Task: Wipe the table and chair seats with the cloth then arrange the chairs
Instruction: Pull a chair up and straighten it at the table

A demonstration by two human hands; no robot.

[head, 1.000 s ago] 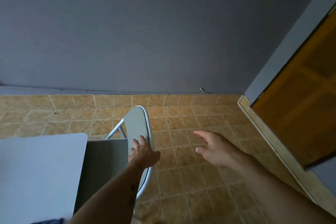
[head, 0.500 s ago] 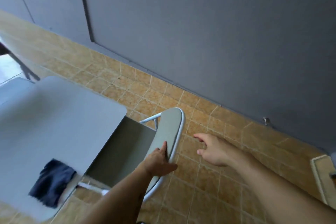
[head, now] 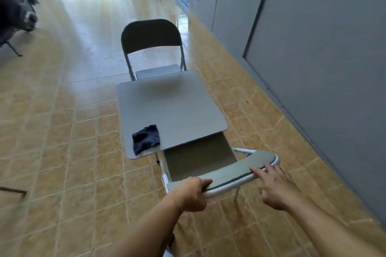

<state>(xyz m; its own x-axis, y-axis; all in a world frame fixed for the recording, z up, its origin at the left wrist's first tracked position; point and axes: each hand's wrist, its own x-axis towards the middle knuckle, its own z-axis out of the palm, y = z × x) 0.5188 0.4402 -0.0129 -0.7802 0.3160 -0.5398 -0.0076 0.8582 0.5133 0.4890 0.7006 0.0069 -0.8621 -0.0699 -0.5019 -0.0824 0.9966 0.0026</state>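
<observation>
Left hand (head: 191, 193): fingers curled round the left end of the near chair's backrest (head: 227, 170) — a firm hold, likely to steer the chair.
Right hand (head: 275, 189): fingers straight and relaxed, tips resting on the backrest's right part, grasping nothing — a steadying touch, by the look of it.
Near chair: its seat (head: 198, 156) tucked partly under the worktop's near edge.
Cloth (head: 146, 139): dark, crumpled, lying at the worktop's near-left corner, apart from both hands.
Worktop (head: 171, 108): grey, smooth, rounded corners.
Far chair (head: 151, 45): dark backrest, seat at the worktop's far edge.
Room: tan tiled floor (head: 73, 123), grey wall panels (head: 313, 48) on the right, bright doorway beyond.
</observation>
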